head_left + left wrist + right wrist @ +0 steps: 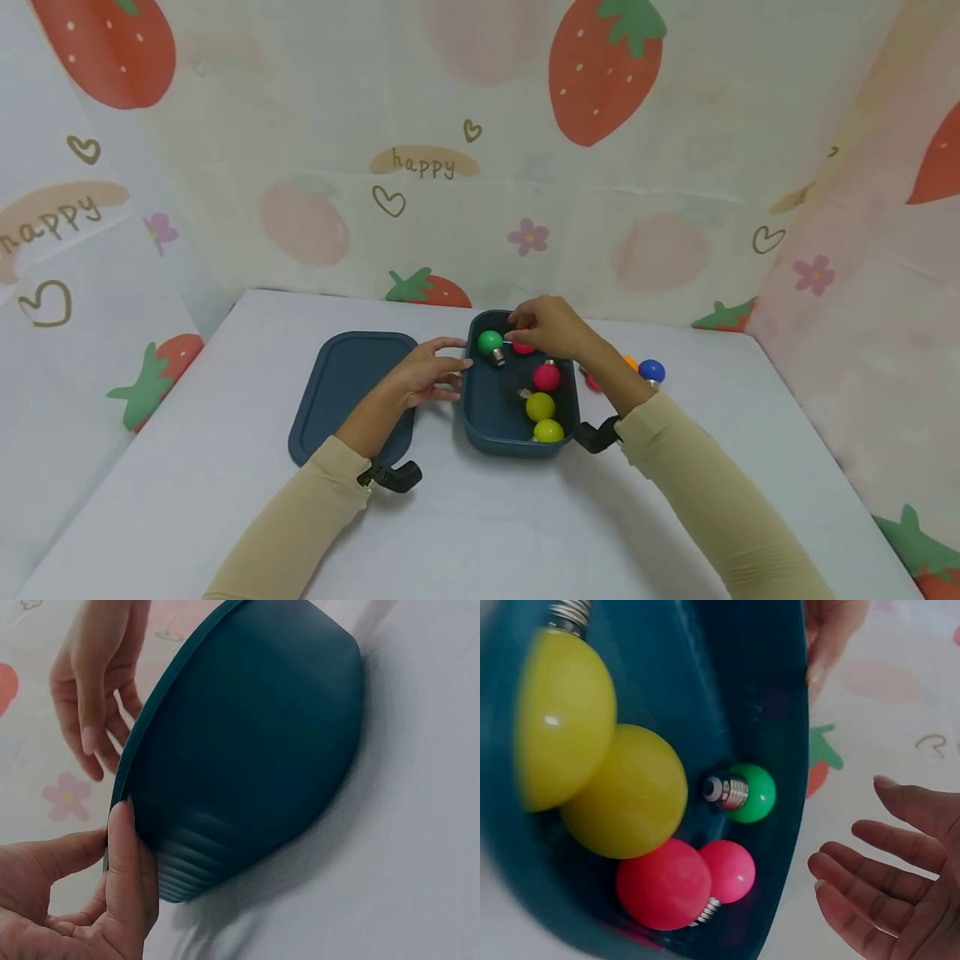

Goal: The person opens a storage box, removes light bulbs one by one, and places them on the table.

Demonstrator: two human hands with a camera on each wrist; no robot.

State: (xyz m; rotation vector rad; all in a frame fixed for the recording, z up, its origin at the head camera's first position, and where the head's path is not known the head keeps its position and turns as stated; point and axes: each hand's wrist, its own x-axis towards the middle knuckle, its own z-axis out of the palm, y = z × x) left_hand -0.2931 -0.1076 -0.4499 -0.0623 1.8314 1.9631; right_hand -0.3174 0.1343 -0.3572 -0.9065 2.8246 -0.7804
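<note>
A dark blue box (pixel 513 448) stands in the middle of the table with several coloured light bulbs inside. My left hand (pixel 431 372) pinches its left rim between thumb and finger. Over the box's far right part is my right hand (pixel 551 325), holding nothing; the right wrist view shows its fingers spread, beyond the rim. Inside, a green bulb (pixel 751 793) lies near the far left wall, its metal base toward the middle. A red bulb (pixel 664 883) overlaps a pink bulb (pixel 733 871). Two yellow bulbs lie together at the near right end, one (pixel 540 407) behind the other (pixel 549 431).
A flat dark blue lid (pixel 337 392) lies left of the box, partly under the left forearm. Right of the box are a blue bulb (pixel 652 370), an orange bulb (pixel 631 362) and a red one (pixel 592 383), partly hidden by the right arm. A strawberry-print cloth (pixel 450 225) hangs behind the table.
</note>
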